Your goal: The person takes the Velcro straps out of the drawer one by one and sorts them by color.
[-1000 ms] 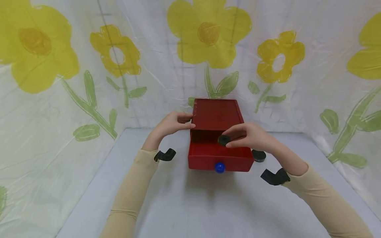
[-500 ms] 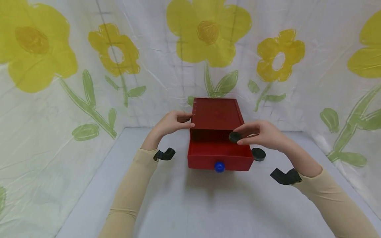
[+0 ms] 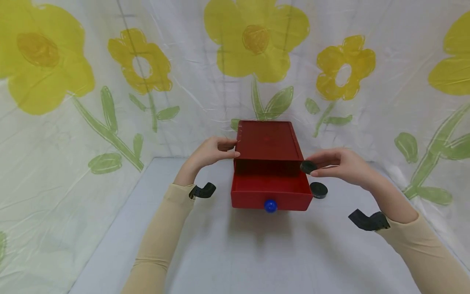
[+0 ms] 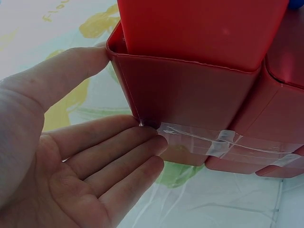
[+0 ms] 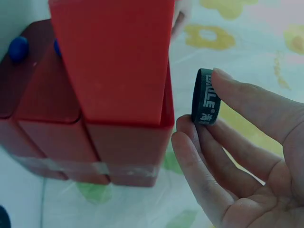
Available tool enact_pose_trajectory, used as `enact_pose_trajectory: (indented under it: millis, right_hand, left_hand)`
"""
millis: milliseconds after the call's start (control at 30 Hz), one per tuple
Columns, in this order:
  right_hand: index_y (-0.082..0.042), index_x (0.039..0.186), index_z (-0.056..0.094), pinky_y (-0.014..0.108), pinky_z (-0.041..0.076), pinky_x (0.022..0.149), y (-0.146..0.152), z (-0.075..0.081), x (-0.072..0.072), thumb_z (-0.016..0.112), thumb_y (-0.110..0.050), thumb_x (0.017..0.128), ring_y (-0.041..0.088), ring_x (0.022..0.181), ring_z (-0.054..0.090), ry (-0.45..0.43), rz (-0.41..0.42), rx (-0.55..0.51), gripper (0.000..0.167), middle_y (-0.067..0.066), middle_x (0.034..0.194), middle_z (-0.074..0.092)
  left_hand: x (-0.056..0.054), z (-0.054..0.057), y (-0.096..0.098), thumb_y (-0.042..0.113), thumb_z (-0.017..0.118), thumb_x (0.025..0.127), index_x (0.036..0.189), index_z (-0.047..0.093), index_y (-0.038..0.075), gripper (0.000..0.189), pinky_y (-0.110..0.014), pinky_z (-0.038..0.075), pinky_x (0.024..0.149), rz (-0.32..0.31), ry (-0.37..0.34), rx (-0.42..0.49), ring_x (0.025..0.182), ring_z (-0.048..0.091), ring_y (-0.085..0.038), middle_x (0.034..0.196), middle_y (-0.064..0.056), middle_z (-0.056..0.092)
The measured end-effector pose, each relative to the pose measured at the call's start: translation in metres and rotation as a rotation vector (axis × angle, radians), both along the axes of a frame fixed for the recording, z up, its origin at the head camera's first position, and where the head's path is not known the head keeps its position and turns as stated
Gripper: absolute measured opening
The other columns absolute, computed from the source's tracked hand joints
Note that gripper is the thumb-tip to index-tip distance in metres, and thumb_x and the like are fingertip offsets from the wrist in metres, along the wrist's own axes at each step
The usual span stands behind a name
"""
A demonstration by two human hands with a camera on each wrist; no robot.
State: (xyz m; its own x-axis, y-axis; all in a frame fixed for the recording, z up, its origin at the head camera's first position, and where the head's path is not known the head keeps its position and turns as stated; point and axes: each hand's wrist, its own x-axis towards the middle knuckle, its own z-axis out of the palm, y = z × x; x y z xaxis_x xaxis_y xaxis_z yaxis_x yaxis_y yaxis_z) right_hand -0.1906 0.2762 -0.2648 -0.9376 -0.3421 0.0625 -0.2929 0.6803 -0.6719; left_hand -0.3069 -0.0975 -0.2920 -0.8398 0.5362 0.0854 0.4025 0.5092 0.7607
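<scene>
A red drawer cabinet [image 3: 269,141] stands on the table with its top drawer [image 3: 271,201] pulled out. A blue knob [image 3: 270,206] is on the drawer's front. My left hand [image 3: 212,154] touches the cabinet's left edge with its thumb and fingertips, the fingers nearly straight. To the right of the cabinet, my right hand [image 3: 341,166] pinches a small round black disc [image 5: 207,97] with white lettering around its side. A second black disc [image 3: 318,190] lies beside the drawer's right side. What lies at the drawer's back is in shadow.
Other drawer sections [image 5: 49,97] with blue knobs sit below the pulled-out drawer, joined by clear tape [image 4: 221,142]. A white curtain [image 3: 205,94] printed with yellow flowers hangs behind and beside the table [image 3: 264,261].
My right hand has carried the black disc rightward, from above the open drawer to beyond the cabinet's right edge. The left hand and the other disc stay in place.
</scene>
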Motion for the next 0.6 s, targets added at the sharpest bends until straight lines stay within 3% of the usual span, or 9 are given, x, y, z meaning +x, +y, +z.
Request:
enact_pose_trajectory:
  millis: [467, 600]
  right_hand:
    - [-0.011, 0.126, 0.06, 0.019, 0.052, 0.081, 0.03, -0.017, 0.003, 0.07, -0.032, 0.086, 0.001, 0.096, 0.064, -0.062, -0.092, -0.032, 0.047, 0.011, 0.117, 0.066]
    - [-0.01, 0.127, 0.059, 0.028, 0.053, 0.085, 0.038, -0.024, 0.002, 0.071, -0.036, 0.085, 0.001, 0.096, 0.064, -0.085, -0.131, -0.01, 0.051, 0.012, 0.118, 0.067]
  left_hand:
    - [-0.002, -0.001, 0.0, 0.046, 0.069, 0.083, 0.138, 0.052, 0.017, 0.064, -0.039, 0.048, 0.099, 0.003, 0.001, -0.008, 0.125, 0.053, -0.019, 0.137, -0.004, 0.055]
    - [-0.002, -0.002, 0.0, 0.046, 0.069, 0.083, 0.138, 0.052, 0.017, 0.064, -0.039, 0.048, 0.099, 0.004, 0.001, -0.009, 0.124, 0.053, -0.019, 0.137, -0.004, 0.055]
